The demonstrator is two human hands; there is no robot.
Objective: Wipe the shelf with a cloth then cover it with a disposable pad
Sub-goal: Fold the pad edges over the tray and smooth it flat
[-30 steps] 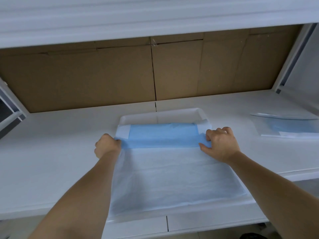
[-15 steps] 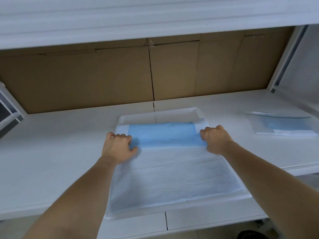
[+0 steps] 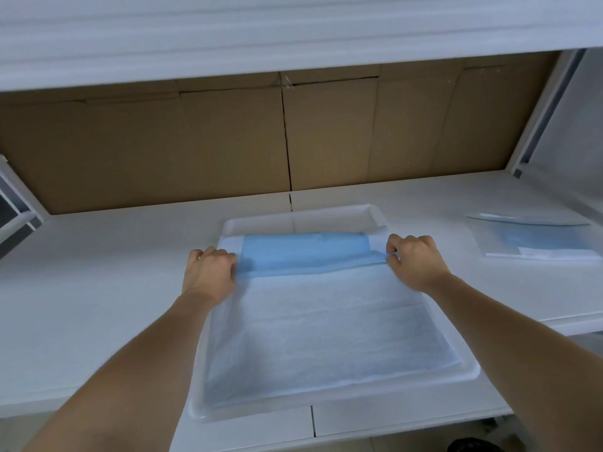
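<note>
A disposable pad [image 3: 326,334] lies in a shallow white tray [image 3: 326,218] on the white shelf [image 3: 98,288]. Its near part is spread flat, white side up. Its far part is still folded back and shows a blue band [image 3: 303,252]. My left hand [image 3: 208,272] grips the left end of that blue fold with curled fingers. My right hand [image 3: 412,264] pinches the right end of the fold between thumb and fingers. The back strip of the tray is uncovered.
A clear plastic package [image 3: 535,239] holding another blue pad lies on the shelf at the right. Brown cardboard [image 3: 228,141] lines the back of the shelf. An upper shelf [image 3: 293,34] overhangs. White frame posts stand at both sides.
Both hands stay at the ends of the blue fold. The right hand's grip has turned into a pinch that lifts the fold's right edge a little; the view shifted slightly.
</note>
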